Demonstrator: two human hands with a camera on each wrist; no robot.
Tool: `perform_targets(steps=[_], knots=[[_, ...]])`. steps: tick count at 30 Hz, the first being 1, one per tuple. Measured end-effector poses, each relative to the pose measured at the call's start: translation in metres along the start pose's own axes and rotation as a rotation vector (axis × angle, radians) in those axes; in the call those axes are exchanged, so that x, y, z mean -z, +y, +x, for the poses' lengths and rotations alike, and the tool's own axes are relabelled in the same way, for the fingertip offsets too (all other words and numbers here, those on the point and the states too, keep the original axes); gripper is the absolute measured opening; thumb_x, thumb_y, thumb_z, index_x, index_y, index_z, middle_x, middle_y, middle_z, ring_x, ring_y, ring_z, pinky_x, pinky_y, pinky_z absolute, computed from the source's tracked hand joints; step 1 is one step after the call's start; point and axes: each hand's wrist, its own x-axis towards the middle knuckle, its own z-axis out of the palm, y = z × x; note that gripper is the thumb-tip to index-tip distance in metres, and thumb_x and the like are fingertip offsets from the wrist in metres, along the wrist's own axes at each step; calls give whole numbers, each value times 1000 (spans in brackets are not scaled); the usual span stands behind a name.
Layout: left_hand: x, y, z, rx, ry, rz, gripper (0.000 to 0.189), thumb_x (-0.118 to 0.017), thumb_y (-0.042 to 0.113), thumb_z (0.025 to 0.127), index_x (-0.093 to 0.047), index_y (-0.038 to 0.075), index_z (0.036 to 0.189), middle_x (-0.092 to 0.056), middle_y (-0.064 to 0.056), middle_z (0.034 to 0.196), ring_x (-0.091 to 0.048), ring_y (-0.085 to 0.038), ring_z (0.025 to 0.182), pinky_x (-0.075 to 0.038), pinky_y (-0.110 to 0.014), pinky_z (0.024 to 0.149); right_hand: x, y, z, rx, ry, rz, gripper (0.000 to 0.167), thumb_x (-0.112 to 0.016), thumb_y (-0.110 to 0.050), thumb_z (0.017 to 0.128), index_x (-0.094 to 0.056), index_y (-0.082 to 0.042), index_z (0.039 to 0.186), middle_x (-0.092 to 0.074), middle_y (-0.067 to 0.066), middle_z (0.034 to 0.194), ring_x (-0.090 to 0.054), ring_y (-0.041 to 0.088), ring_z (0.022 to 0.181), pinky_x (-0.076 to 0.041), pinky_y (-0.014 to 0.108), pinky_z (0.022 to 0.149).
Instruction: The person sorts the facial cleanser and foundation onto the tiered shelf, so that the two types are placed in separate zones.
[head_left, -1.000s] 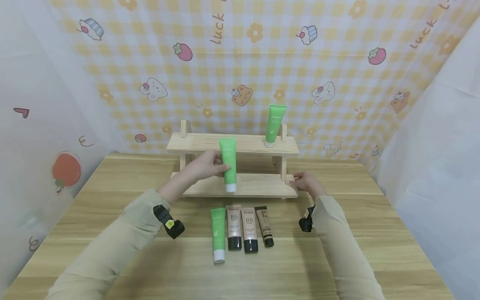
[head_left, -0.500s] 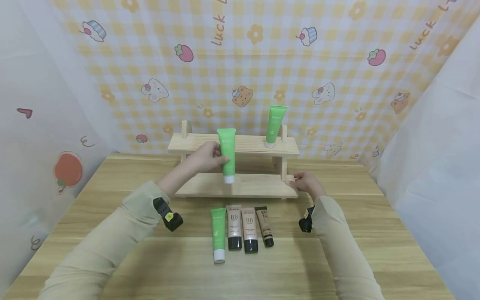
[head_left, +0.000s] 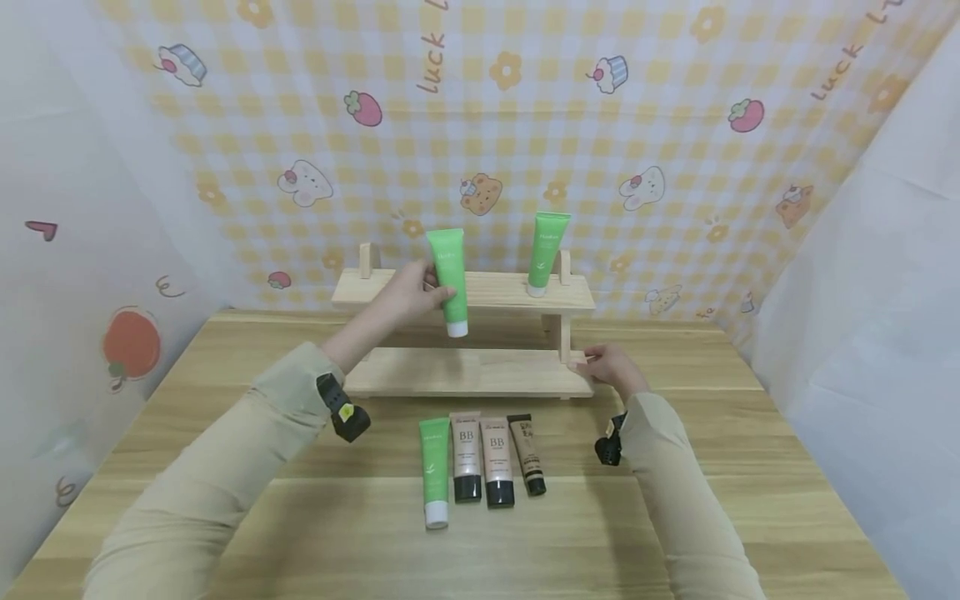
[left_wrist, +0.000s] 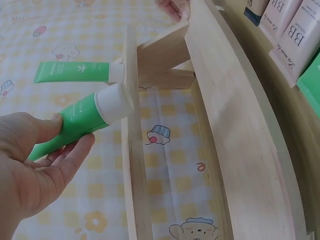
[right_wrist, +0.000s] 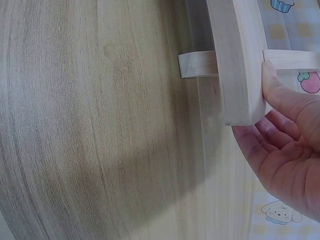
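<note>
In the head view my left hand (head_left: 409, 293) pinches a green squeeze tube (head_left: 449, 271), its white cap pointing down, in front of the upper board of a two-tier wooden shelf (head_left: 420, 375). The left wrist view has the held tube's cap (left_wrist: 113, 103) close to the upper board's edge; contact cannot be told. Another green tube (head_left: 546, 250) stands on its cap at the upper board's right end, leaning slightly. My right hand (head_left: 617, 368) grips the lower board's right end, the thumb on top and the fingers below in the right wrist view.
In front of the shelf a row lies on the wooden table (head_left: 360, 533): a green tube (head_left: 434, 471), two pink BB cream tubes (head_left: 467, 454) and a slim brown tube (head_left: 527, 454) with black ends. Behind the shelf hangs a yellow checked cloth (head_left: 480, 150).
My left hand has raised the green tube from in front of the lower board to the upper board's height, and slightly away from me. The right hand stays on the shelf's end.
</note>
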Motion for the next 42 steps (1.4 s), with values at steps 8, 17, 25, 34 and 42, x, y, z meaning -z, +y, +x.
perform_targets(steps=[8,17,25,34,42], knots=[[2,5,13,16,16,-50,37,-56,15,90,-46,-4,120,-55,-17,111,-56,-27,99,-53,-33,84,-2,-2,-1,9,-1,3,59,-56,-22,90,-34,9,135,-42,31,132,-50,35,116,-48,37,95],[6,15,28,-15,23,-110,37,-55,10,89,-43,-5,122,-53,-19,113,-56,-29,104,-53,-35,89,1,-2,-1,0,-3,0,60,-58,-25,89,-35,8,135,-43,30,132,-52,34,114,-49,37,93],[5,15,42,-59,60,-105,43,-56,12,90,-39,0,127,-52,-16,115,-54,-26,104,-53,-32,87,1,-4,-4,8,-2,-2,61,-58,-24,89,-35,10,134,-43,31,131,-54,34,111,-50,36,91],[-3,6,55,-87,104,-108,46,-55,12,90,-36,1,130,-51,-15,118,-53,-27,106,-49,-35,93,-1,0,-5,0,11,7,60,-60,-24,88,-38,9,132,-45,30,129,-56,32,108,-51,35,89],[-8,-1,63,-140,121,-71,44,-57,10,88,-39,1,127,-52,-16,119,-53,-28,108,-47,-36,96,-1,0,-4,12,16,13,58,-60,-22,88,-39,10,131,-49,30,126,-58,26,99,-52,33,86]])
